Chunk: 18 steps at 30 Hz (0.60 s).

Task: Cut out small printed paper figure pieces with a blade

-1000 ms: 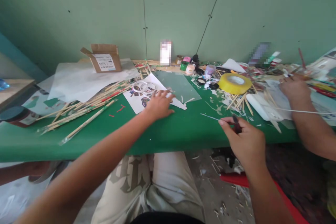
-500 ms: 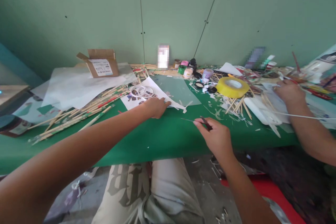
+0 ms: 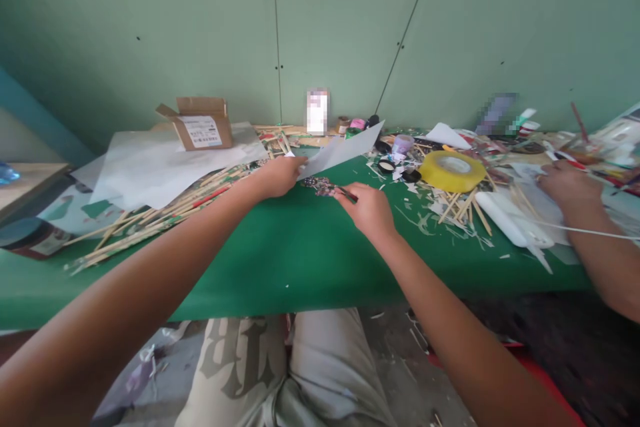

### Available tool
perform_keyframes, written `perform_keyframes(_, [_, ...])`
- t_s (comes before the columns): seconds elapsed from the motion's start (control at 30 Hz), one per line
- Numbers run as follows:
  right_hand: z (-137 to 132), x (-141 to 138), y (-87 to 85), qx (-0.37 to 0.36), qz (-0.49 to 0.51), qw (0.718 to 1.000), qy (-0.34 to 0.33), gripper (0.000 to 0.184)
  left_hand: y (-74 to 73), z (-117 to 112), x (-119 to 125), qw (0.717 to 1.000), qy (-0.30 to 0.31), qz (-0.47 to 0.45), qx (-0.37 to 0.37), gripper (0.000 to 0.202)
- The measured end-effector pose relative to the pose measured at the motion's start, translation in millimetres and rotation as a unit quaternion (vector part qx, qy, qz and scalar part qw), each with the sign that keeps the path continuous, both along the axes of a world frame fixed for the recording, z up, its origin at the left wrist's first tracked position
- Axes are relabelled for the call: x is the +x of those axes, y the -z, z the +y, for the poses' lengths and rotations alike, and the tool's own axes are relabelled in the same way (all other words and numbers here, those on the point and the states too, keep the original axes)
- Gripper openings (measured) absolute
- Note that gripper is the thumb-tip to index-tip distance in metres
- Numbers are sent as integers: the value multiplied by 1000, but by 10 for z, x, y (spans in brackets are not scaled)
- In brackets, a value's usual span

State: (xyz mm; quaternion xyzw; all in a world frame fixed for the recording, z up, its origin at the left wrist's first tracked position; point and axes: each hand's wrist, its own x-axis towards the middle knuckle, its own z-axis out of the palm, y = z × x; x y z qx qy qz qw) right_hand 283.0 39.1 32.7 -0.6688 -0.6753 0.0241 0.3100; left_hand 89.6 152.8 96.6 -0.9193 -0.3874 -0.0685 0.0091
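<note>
My left hand (image 3: 283, 175) is closed on the edge of a white sheet of paper (image 3: 347, 145), which is raised and tilted above the table. My right hand (image 3: 369, 210) grips a slim dark tool (image 3: 349, 194) with a thin tip pointing left; I cannot make out its exact kind. At that tip, close to the paper's lower edge, is a small dark patterned piece (image 3: 319, 185). Whether the tool touches this piece or holds it is unclear.
Bamboo sticks (image 3: 165, 213) and a cardboard box (image 3: 204, 127) are on the left. To the right are a yellow tape roll (image 3: 453, 171), a white glue gun (image 3: 513, 220), paint pots (image 3: 401, 145) and scraps. Another person's hand (image 3: 573, 187) works at far right.
The paper has gone from lying flat to tilted up in my left hand. My right hand has moved left and away from me, to the patterned piece. The white rings no longer show.
</note>
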Motion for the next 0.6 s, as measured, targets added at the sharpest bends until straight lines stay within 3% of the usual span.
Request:
perform_keyframes(0.17, [462,-78,29,-65,-63,996,-12,28,-8,-75,-37,999,-43,-29,-8,38])
perform_keyframes(0.27, [514,-59,72,-70,-89,993,-23,27,-25,-123,-55,998,-55,-35,-9,38])
perform_keyframes(0.4, [156,8,46,-14,-97,994,-54,25,41,-278,-55,998,-52,-25,-12,38])
perform_keyframes(0.5, [-299,39,-32,34,-90,992,-81,29,254,-570,-42,1000,-23,-9,-11,38])
perform_keyframes(0.6, [-629,55,-98,78,-74,993,-52,36,508,-908,-74,999,30,1,-13,33])
